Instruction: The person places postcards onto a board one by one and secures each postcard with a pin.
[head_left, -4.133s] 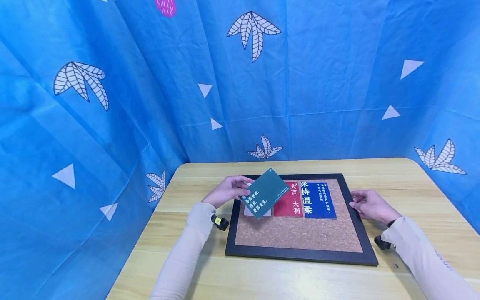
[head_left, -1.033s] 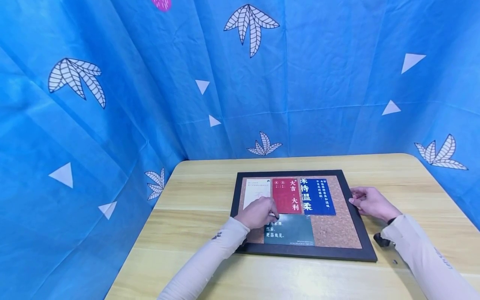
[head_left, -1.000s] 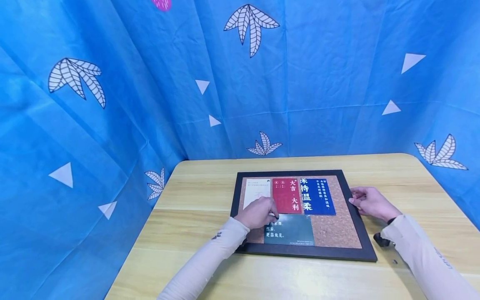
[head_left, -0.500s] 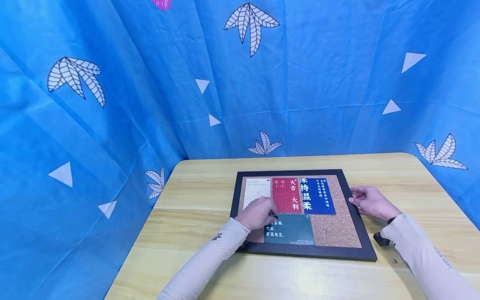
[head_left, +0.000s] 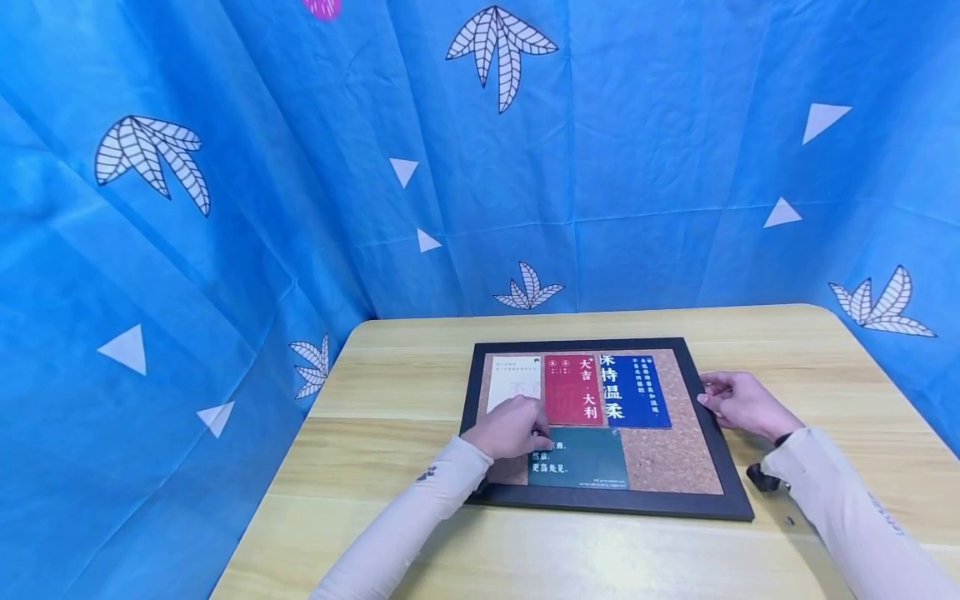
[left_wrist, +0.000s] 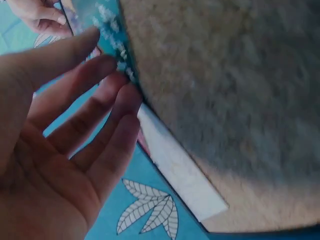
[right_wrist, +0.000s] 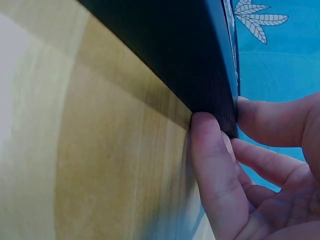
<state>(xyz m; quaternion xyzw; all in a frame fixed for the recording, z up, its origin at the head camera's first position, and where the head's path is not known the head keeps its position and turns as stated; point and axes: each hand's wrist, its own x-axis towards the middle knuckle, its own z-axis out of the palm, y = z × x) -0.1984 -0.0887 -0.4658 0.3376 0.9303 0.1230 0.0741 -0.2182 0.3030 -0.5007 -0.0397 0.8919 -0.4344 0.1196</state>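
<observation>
A cork board (head_left: 670, 462) in a black frame lies on the table. A green card (head_left: 588, 458) with white writing rests on its lower half. My left hand (head_left: 510, 429) is over that card's upper left part. In the left wrist view its fingers bend loosely beside the green card (left_wrist: 117, 42), with nothing visible between them; whether they touch it I cannot tell. My right hand (head_left: 742, 406) holds the frame's right edge. The right wrist view shows the thumb on top of the black frame (right_wrist: 170, 45) and a finger against its side.
Along the board's upper half lie a white card (head_left: 516, 373), a red card (head_left: 566, 392) and a blue card (head_left: 648, 396). The wooden table (head_left: 390, 400) meets a blue patterned curtain (head_left: 637, 167) behind and at the left. A tiny dark object (head_left: 789, 521) lies near the right sleeve.
About four seconds ago my left hand held the green card above the board; it now lies on the cork. Lately that hand has shifted slightly left. The right hand has stayed put.
</observation>
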